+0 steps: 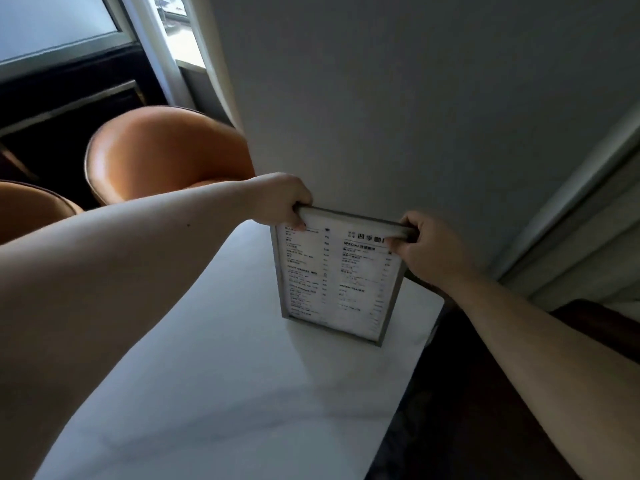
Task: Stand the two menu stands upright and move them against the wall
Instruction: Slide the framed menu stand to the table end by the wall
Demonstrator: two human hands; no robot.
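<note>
Two hands [282, 200] [424, 245], one upright menu stand [337, 275]

Two orange leather chairs [166, 152] stand off the left edge of the white table [221, 382], the nearer chair [31, 209] cut by the frame, with a frosted window [59, 26] behind them

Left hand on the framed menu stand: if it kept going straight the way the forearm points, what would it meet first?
Most likely the plain grey wall just behind the upright metal-framed menu stand. The left hand already grips the stand's top corner; the remaining gap is unclear.
</note>
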